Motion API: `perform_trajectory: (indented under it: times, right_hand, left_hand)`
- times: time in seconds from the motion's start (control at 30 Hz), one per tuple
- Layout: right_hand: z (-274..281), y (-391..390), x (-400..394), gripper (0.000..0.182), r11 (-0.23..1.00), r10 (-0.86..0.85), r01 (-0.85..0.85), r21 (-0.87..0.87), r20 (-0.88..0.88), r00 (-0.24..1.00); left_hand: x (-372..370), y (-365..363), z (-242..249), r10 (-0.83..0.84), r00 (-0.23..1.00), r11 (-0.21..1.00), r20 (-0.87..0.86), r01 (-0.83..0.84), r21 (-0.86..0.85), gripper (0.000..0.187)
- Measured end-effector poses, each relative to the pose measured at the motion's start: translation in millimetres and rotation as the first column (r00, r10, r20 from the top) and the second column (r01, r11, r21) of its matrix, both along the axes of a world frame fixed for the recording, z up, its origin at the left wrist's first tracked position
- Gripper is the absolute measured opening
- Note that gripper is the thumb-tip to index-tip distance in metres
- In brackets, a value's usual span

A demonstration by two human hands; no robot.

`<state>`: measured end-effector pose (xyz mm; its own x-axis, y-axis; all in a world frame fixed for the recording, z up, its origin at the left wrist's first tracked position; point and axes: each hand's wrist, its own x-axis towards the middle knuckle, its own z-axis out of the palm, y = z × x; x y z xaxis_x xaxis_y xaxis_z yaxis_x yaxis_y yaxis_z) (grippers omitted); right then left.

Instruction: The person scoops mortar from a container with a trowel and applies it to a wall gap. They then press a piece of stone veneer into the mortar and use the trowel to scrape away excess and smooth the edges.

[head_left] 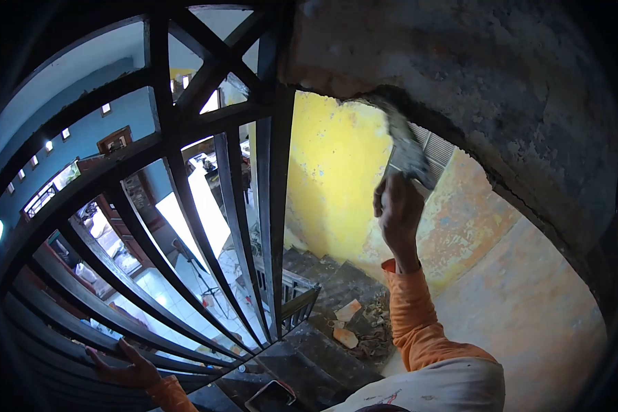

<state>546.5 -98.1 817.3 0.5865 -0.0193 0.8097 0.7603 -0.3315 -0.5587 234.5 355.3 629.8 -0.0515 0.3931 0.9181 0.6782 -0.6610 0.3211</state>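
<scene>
My right hand [399, 209] is raised in an orange sleeve [415, 312], its fingers closed round a flat-bladed scraper [410, 152]. The blade is grey and smeared by motion, its upper end close under the ragged lower edge of the old plastered concrete overhead [460, 75]. Behind it is a yellow wall [336, 165] with flaking paint. At lower left, my left hand [127, 371] rests against the dark railing [175, 240] with its fingers spread over the bars.
Dark stairs [323, 275] descend below, with rubble and broken pieces [346, 337] along the wall side. Past the railing lies a lower room with a tiled floor [154, 288] and a blue wall [134, 106]. A stained, peeling wall [522, 309] runs along the right.
</scene>
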Motion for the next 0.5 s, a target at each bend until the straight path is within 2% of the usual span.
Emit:
perform_trajectory:
  times: [0.03, 0.07, 0.1, 0.13, 0.17, 0.23, 0.27, 0.3, 0.37, 0.4, 0.43, 0.5]
  right_hand:
    - [-5.2, -2.8, -3.9, 0.044, 0.999, -0.040, 0.039, 0.018, 0.042, 0.998]
    - [-11.4, -4.5, -14.4, 0.038, 0.998, -0.060, 0.059, -0.012, -0.060, 0.996]
    - [-20.6, -0.9, -28.9, 0.036, 0.873, 0.331, -0.245, 0.421, -0.144, 0.932]
    - [-31.5, 1.5, -37.0, 0.038, 0.816, 0.432, -0.348, 0.461, -0.088, 0.898]
    - [-41.3, 2.7, -40.2, 0.040, 0.749, 0.522, -0.447, 0.490, -0.020, 0.853]
    - [-61.2, 14.7, -37.7, 0.045, 0.766, 0.480, -0.426, 0.482, 0.014, 0.877]
    - [-63.1, 11.0, -38.9, 0.049, 0.843, 0.447, -0.384, 0.377, -0.093, 0.890]
    - [-63.4, 6.8, -37.9, 0.049, 0.847, 0.436, -0.376, 0.375, -0.089, 0.895]
    - [-59.6, 3.1, -40.3, 0.054, 0.848, 0.462, -0.343, 0.403, -0.249, 0.851]
    - [-54.3, 5.0, -37.7, 0.055, 0.878, 0.405, -0.319, 0.356, -0.199, 0.893]
    - [-49.8, -3.3, -30.8, 0.059, 0.939, 0.305, -0.264, 0.220, -0.182, 0.935]
    - [-29.7, -13.7, -20.4, 0.062, 0.971, 0.195, -0.162, 0.174, -0.189, 0.962]
  left_hand:
    - [0.0, 2.1, -0.8, -0.006, 1.000, 1.000, 0.005, 0.006, 0.000, 0.071]
    - [-0.3, 4.4, -2.0, -0.007, 1.000, 1.000, 0.001, 0.007, 0.022, 0.071]
    - [-2.4, 5.8, -4.4, -0.011, 1.000, 0.999, -0.006, 0.011, 0.042, 0.071]
    - [-4.9, 8.9, -10.3, -0.036, 0.999, 0.998, 0.008, 0.036, 0.056, 0.069]
    - [-0.7, -3.3, 3.8, -0.070, 0.997, 0.994, 0.017, 0.068, 0.084, 0.068]
    - [-0.9, -11.6, 8.5, 0.030, 0.999, 1.000, -0.039, -0.030, 0.001, 0.068]
    - [3.8, -7.8, 8.9, -0.053, 0.998, 0.997, 0.038, 0.050, 0.059, 0.068]
    - [1.4, -9.9, 6.7, -0.021, 1.000, 0.999, 0.022, 0.021, 0.031, 0.068]
    - [3.1, -15.0, 12.5, 0.042, 0.999, 0.999, 0.001, -0.042, -0.001, 0.068]
    - [4.5, -12.8, 13.0, 0.034, 0.999, 0.999, -0.001, -0.034, -0.003, 0.068]
    - [4.7, -11.7, 13.0, 0.008, 1.000, 0.999, 0.017, -0.008, 0.036, 0.068]
    - [5.4, -11.6, 10.4, -0.027, 0.999, 0.997, 0.030, 0.025, 0.072, 0.068]
